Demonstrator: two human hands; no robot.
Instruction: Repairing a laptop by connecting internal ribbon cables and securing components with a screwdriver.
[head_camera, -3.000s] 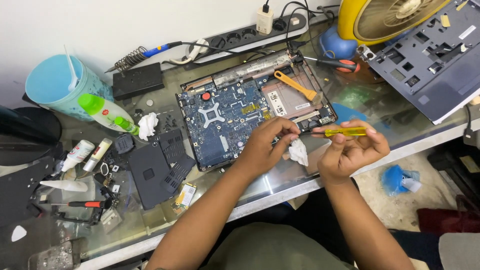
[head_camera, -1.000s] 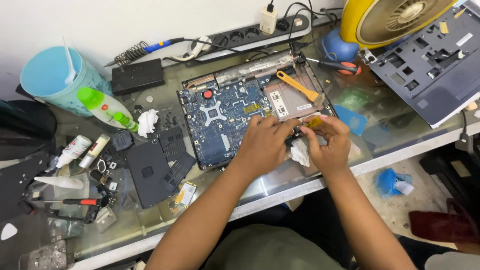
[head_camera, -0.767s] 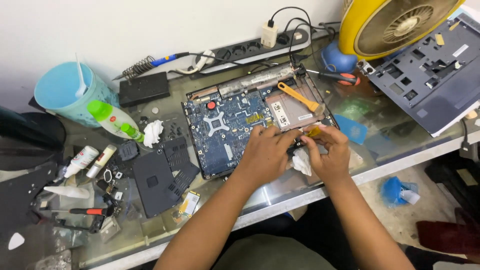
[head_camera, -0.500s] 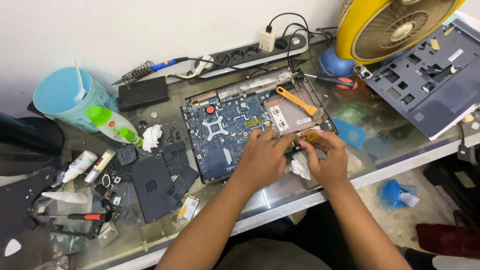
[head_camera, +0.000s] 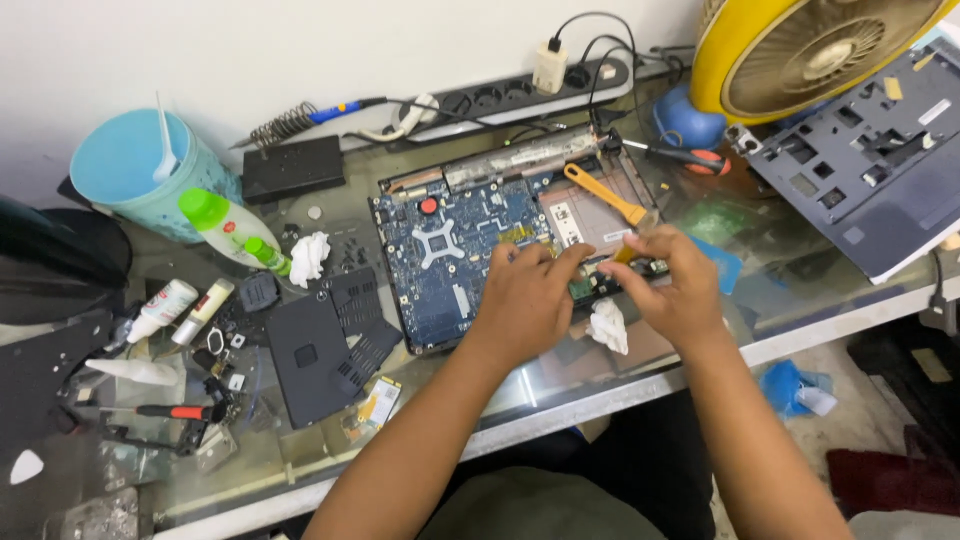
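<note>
1. Left hand (head_camera: 525, 305): grip rests released on the board (head_camera: 455, 250).
2. Right hand (head_camera: 672, 285): grip pinches a small dark part (head_camera: 600, 283), just above the tissue (head_camera: 608, 325).

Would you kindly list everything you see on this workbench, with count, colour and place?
circuit board: one, blue, centre of glass table
orange tool: one, on the board's right part
white tissue: one, below the hands
power strip: one, black, by the wall
fan: one, yellow, top right
laptop shell: one, dark blue, right
cup: one, light blue, left
green bottle: one, beside cup
black covers: several, left of board
left hand: on the board
right hand: on the board's right edge, pinching something small
</note>
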